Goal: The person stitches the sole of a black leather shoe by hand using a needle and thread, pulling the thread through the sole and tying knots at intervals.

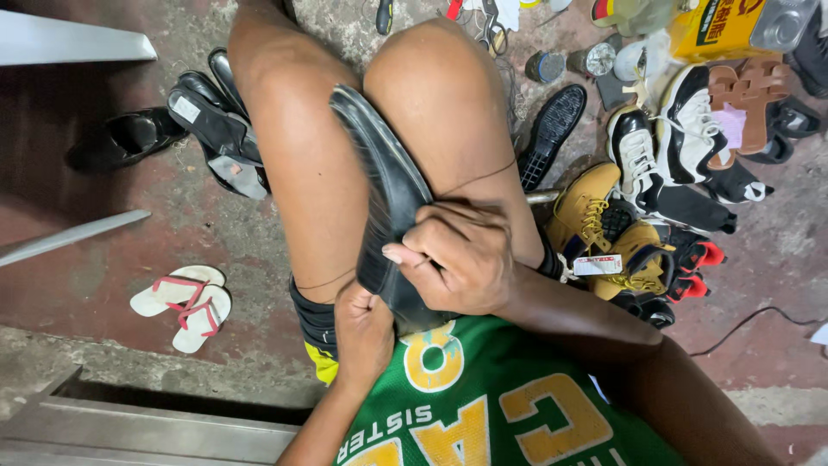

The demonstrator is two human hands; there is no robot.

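A black shoe (384, 177) is wedged sole-up between my bare knees, its heel end against my green shirt. My right hand (457, 255) lies over the shoe's rear part, fingers curled and thumb pressed on its edge. My left hand (362, 332) is closed low against the shoe's left side near the heel. A thin dark thread (483, 175) runs from my right hand across my right knee, and another strand crosses my left thigh. Whether either hand pinches a needle is hidden.
On the red concrete floor, black shoes (203, 116) lie at the left and white flip-flops with red straps (183, 302) at lower left. Tan boots (599, 229), black-and-white sneakers (668, 142), a black sole (552, 129), a yellow can (716, 26) and small tools crowd the right. A metal rail (147, 431) runs below.
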